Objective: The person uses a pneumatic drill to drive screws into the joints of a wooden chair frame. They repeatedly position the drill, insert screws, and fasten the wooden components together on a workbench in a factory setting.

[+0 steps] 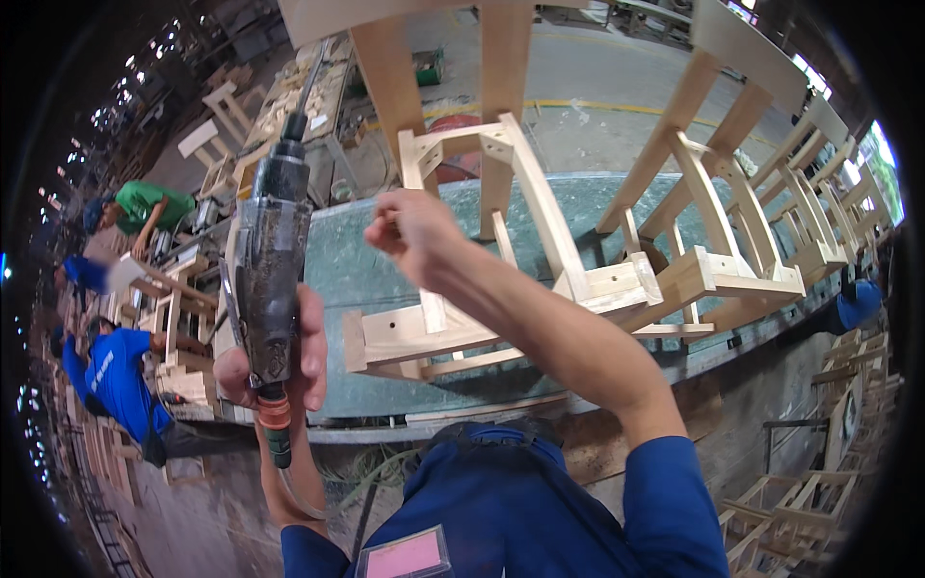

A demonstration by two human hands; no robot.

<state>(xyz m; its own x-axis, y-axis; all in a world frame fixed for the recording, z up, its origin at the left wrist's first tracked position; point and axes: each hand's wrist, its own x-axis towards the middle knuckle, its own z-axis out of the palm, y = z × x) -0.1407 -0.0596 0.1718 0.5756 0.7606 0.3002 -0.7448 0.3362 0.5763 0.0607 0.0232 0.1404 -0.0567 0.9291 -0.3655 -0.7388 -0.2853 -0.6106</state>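
Observation:
My left hand [310, 349] is wrapped round the lower body of a dark air screwdriver [270, 275], its long bit pointing up and away. An orange collar and a hose fitting are at its lower end. My right hand [416, 231] is raised with curled fingers, in front of a pale wooden chair frame [546, 214]. Whatever those fingers hold, if anything, is hidden. The chair frame lies on its back edge on a green-topped bench [352, 275], with screw holes showing in its corner blocks and front rail.
More chair frames [718, 212] line the bench to the right. Co-workers in green [154, 207] and blue [120, 376] are at the left among wooden parts. A side table [323, 96] with small wood pieces stands at the far left. Stacked frames [800, 511] sit at the lower right.

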